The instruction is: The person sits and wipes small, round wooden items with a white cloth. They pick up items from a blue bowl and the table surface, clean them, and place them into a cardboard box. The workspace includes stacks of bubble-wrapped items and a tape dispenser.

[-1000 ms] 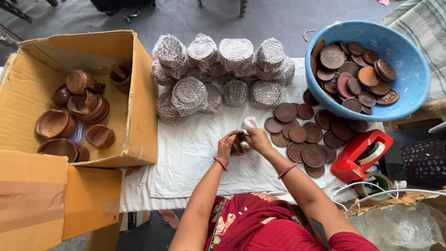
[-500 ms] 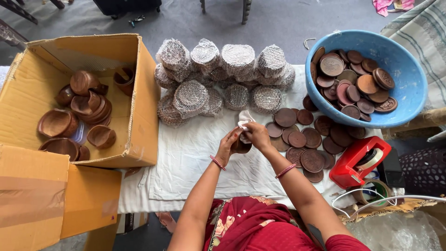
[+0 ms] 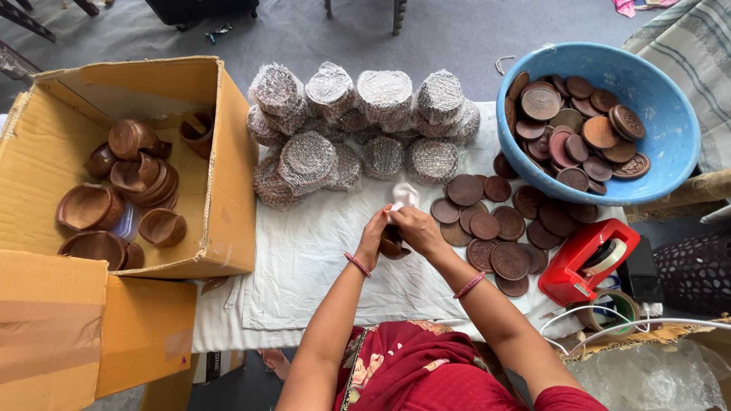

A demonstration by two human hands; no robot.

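Both hands meeting over middle of white cloth (image 3: 304,259), just in front of torso. Left hand (image 3: 373,237) curled round small brown wooden piece (image 3: 393,243), gripping from left side. Right hand (image 3: 415,228) closed over same piece from right and above, also pinching bit of white wrap (image 3: 404,195) sticking up past fingertips. Exact shape of piece unclear, mostly hidden by fingers. Bangle on each wrist.

Piece held slightly above cloth, between wrapped stacks and body, left of loose discs.

Around:
- Cardboard box (image 3: 221,152) at left, flaps open, touching cloth edge. Inside: wooden bowls (image 3: 91,207) and cups, jumbled, some nested.
- Wrapped bundles (image 3: 365,122) along far edge of cloth, round stacks in mesh-like wrap, piled in two rough rows.
- Loose wooden discs (image 3: 495,228) spread on cloth to right of hands, overlapping, carved faces up.
- Blue plastic tub (image 3: 670,152) far right, more discs of same kind heaped inside, mixed brown and reddish tones.
- Red tape dispenser (image 3: 582,262) near right, just beside loose discs. Second tape roll (image 3: 613,308) just below it.
- Clear plastic sheet bottom right corner, white cable across it.
- Grey floor beyond table, chair legs at top edge.
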